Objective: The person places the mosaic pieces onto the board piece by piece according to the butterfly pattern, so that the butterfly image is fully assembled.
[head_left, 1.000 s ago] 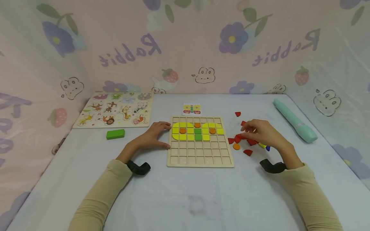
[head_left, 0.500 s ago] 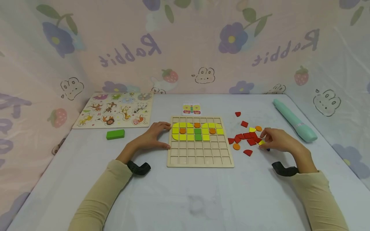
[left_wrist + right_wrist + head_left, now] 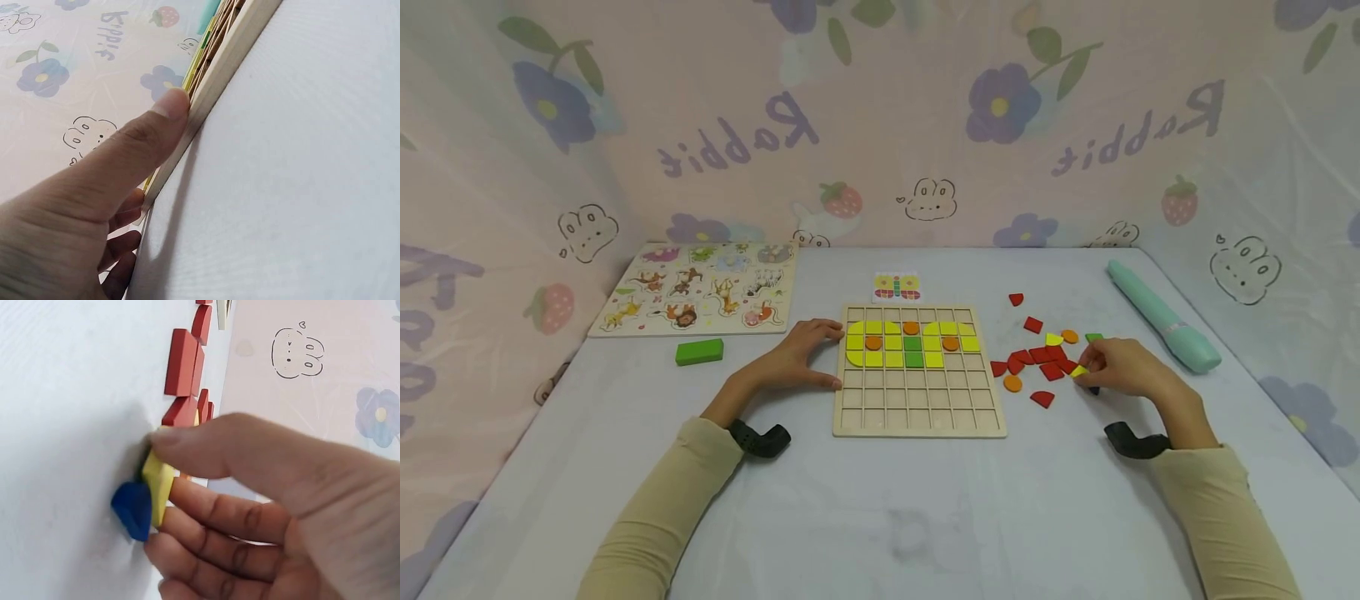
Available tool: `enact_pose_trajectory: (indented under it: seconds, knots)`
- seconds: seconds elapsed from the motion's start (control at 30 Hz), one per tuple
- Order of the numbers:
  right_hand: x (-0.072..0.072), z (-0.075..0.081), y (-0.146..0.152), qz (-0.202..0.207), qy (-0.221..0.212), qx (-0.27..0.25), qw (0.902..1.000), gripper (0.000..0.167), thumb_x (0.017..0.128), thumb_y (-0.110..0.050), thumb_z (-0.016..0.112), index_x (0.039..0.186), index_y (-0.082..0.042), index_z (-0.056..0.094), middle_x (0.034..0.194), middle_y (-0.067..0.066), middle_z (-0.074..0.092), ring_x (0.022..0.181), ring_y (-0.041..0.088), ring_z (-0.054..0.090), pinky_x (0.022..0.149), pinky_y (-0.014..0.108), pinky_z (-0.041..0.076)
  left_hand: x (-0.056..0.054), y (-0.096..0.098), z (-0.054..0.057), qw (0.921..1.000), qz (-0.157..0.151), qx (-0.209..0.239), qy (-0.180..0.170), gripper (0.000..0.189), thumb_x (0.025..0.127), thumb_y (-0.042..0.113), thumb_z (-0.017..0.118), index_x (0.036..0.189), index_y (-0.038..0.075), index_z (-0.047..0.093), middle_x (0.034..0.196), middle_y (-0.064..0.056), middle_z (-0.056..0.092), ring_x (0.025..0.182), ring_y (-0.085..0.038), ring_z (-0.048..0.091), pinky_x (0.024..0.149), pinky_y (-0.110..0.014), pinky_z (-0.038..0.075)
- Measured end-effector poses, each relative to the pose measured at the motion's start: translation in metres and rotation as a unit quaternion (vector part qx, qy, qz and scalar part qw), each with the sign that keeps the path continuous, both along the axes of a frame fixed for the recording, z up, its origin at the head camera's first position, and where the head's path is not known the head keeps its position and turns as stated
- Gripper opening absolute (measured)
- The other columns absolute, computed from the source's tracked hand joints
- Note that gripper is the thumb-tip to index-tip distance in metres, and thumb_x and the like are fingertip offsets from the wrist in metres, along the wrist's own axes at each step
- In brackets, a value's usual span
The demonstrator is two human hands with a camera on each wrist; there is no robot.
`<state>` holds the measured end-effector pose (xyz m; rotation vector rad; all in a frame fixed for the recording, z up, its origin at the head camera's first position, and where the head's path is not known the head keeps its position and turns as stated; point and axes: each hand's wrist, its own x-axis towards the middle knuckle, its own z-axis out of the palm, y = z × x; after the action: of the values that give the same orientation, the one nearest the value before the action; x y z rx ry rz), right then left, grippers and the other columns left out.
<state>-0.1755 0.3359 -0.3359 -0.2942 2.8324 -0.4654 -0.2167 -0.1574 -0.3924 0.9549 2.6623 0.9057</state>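
Observation:
My left hand [image 3: 795, 357] rests at the left edge of a wooden grid board [image 3: 917, 423], thumb [image 3: 170, 106] and fingertips touching its side. Yellow tiles [image 3: 872, 357], orange discs [image 3: 873, 342] and green squares [image 3: 913, 358] fill part of the upper grid. To the board's right, my right hand [image 3: 1123, 367] pinches a yellow tile [image 3: 159, 481] between thumb and fingers, low over the table. A blue piece [image 3: 132, 509] lies right beside that tile. Several red tiles [image 3: 1051, 371] are scattered left of the hand, among them another yellow tile [image 3: 1054, 339].
A pattern card [image 3: 897, 287] lies behind the board. At the back left is an animal puzzle board [image 3: 700, 287], with a green block [image 3: 700, 352] in front. A mint-green, club-shaped object [image 3: 1165, 317] lies at the right. More orange discs [image 3: 1012, 383] sit beside the board.
My right hand has moved right and toward me from over the red tiles, and now pinches a yellow tile. The left hand and board stay in place.

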Motion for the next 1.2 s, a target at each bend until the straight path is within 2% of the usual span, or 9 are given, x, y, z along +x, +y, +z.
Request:
enact_pose_trajectory:
  seconds: [0.2,0.4,0.67,0.77,0.93,1.2]
  knots:
    - [-0.003,0.001,-0.001,-0.007,0.015,-0.010,0.9998,0.028,0.077,-0.021,0.073,0.092,0.000,0.061,0.074,0.001,0.056,0.070,0.019,0.048,0.059,0.028,0.043,0.000,-0.001,0.001,1.0000,-0.001,-0.001,0.001,0.080,0.073,0.047,0.076,0.136,0.010,0.043,0.146,-0.003,0.032,0.136,-0.023,0.022,0.111,-0.044,0.019]
    - [-0.006,0.006,-0.024,0.050,0.057,-0.050,0.9958,0.026,0.075,-0.017,0.076,0.093,-0.001,0.064,0.076,0.000,0.058,0.073,0.017,0.050,0.062,0.025,0.046,0.000,-0.002,0.001,1.0000,-0.003,0.002,0.001,0.080,0.073,0.047,0.076,0.136,0.010,0.043,0.145,-0.003,0.033,0.135,-0.023,0.023,0.111,-0.044,0.021]
    - [-0.017,0.008,-0.081,0.113,0.055,-0.065,0.9899,0.024,0.075,-0.015,0.077,0.094,-0.004,0.066,0.077,0.000,0.059,0.072,0.017,0.052,0.061,0.026,0.048,0.000,-0.001,-0.003,0.9998,-0.009,0.010,0.013,0.081,0.072,0.046,0.077,0.135,0.009,0.044,0.145,-0.006,0.034,0.135,-0.027,0.023,0.110,-0.047,0.021]
    - [-0.020,0.008,-0.099,0.131,0.062,-0.065,0.9873,0.027,0.074,-0.017,0.077,0.096,-0.006,0.066,0.082,-0.001,0.061,0.076,0.017,0.054,0.066,0.027,0.047,0.000,-0.001,-0.003,0.9998,-0.009,0.012,0.014,0.081,0.072,0.046,0.077,0.135,0.008,0.044,0.145,-0.006,0.034,0.135,-0.027,0.023,0.110,-0.047,0.020]
    - [-0.026,0.005,-0.118,0.151,0.052,-0.074,0.9845,0.027,0.075,-0.017,0.076,0.098,-0.006,0.066,0.088,0.001,0.062,0.081,0.018,0.055,0.072,0.030,0.048,-0.001,0.000,-0.004,0.9999,-0.006,0.001,0.009,0.080,0.073,0.047,0.076,0.136,0.010,0.043,0.146,-0.003,0.032,0.136,-0.024,0.022,0.111,-0.044,0.020]
    - [-0.034,-0.008,-0.138,0.162,0.038,-0.078,0.9830,0.025,0.075,-0.017,0.077,0.096,-0.007,0.068,0.087,0.000,0.063,0.080,0.017,0.054,0.073,0.028,0.048,0.000,0.000,0.000,0.9999,-0.008,0.004,0.009,0.080,0.073,0.046,0.076,0.136,0.008,0.043,0.145,-0.004,0.032,0.136,-0.026,0.022,0.111,-0.046,0.020]
